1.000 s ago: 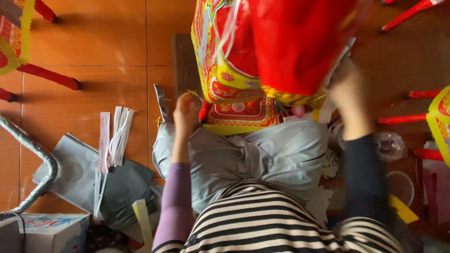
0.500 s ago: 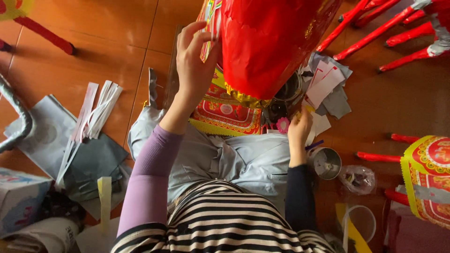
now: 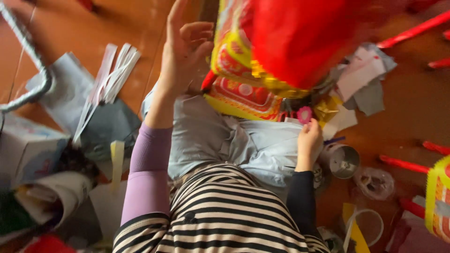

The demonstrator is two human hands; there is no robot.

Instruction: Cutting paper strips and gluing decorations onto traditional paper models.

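White paper strips (image 3: 110, 79) lie on grey sheets (image 3: 70, 89) at left; a small metal cup (image 3: 343, 161) stands at right; red sticks (image 3: 412, 30), somewhat blurred, lie on the floor.

Two hands: left hand (image 3: 185, 51) at eleven o'clock, right hand (image 3: 309, 140) at four o'clock. One pink disc (image 3: 304, 114). One lantern (image 3: 281, 51) at twelve. One metal cup (image 3: 343, 160). Four red sticks (image 3: 412, 30) at the right.

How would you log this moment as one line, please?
left hand: open, beside red-and-yellow paper piece | right hand: pinching small pink flower
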